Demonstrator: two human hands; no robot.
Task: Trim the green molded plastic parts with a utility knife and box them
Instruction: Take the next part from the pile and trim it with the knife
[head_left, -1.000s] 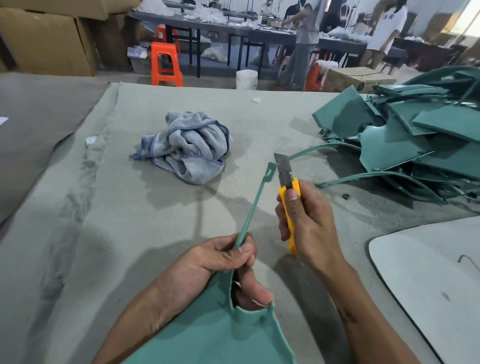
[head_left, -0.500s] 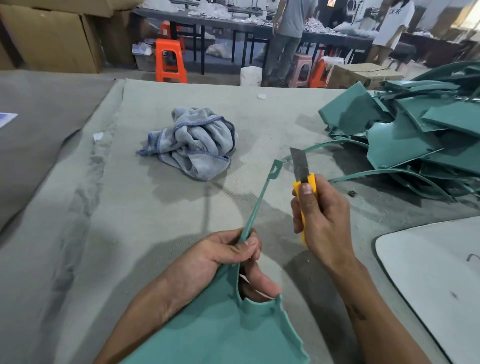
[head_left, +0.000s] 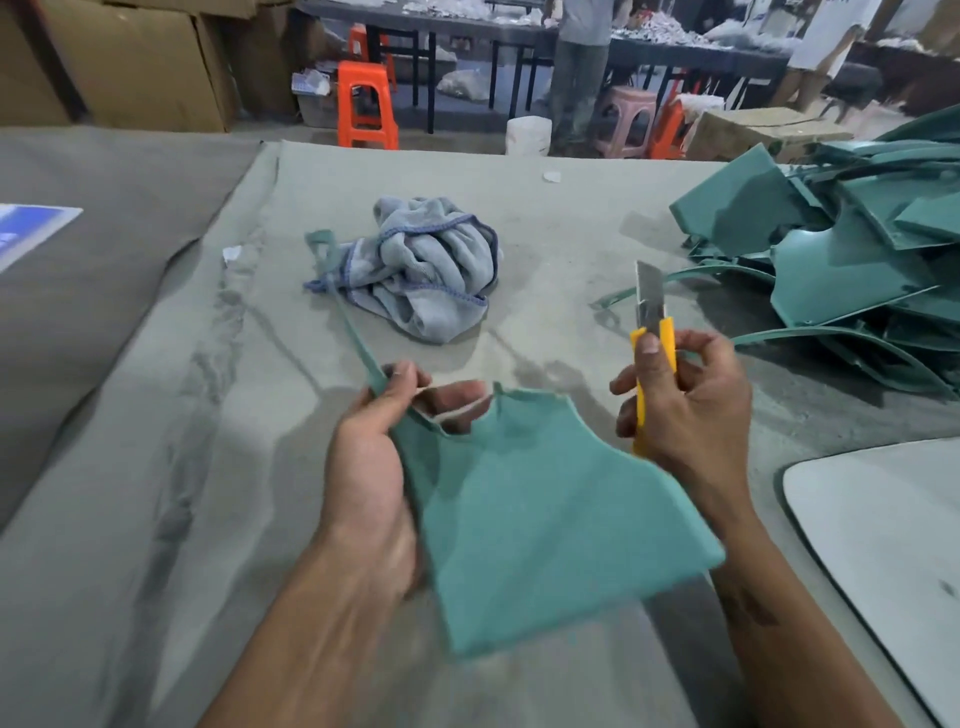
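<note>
Paper (head_left: 31, 228), white with blue print, lies at the far left edge on the darker grey cloth. Next to it I see the lighter felt (head_left: 156, 467) that covers the bench, with a small white scrap (head_left: 232, 253) near its seam. Further along, a crumpled grey towel (head_left: 421, 270) with blue stitching sits on the felt, well beyond my hands.

My left hand (head_left: 371, 467) grips the green part (head_left: 545, 519) at its upper left corner, thumb on top and fingers curled beneath, showing through a notch in the part's edge. From that corner a thin green strip (head_left: 337, 296) runs up and to the left, its looped end just in front of the towel's left side. The part's broad flat panel hangs between my two forearms, held off the felt, slightly blurred.

My right hand (head_left: 680, 405) is clamped on the yellow knife (head_left: 653, 332), thumb pressed against the handle's front, blade out and pointing up and away from me. The blade is apart from the part; it touches nothing. The two hands are level with each other, the panel's top edge spanning the gap.

To the right, a pile (head_left: 852, 260) of more green parts is stacked on the bench, with curved thin strips sticking out toward the knife. At the lower right corner lies a white panel (head_left: 878, 530) with a rounded corner.

Beyond the bench stand orange stools (head_left: 366, 104), cardboard boxes (head_left: 135, 62) and a person (head_left: 576, 73) at a long dark table.
</note>
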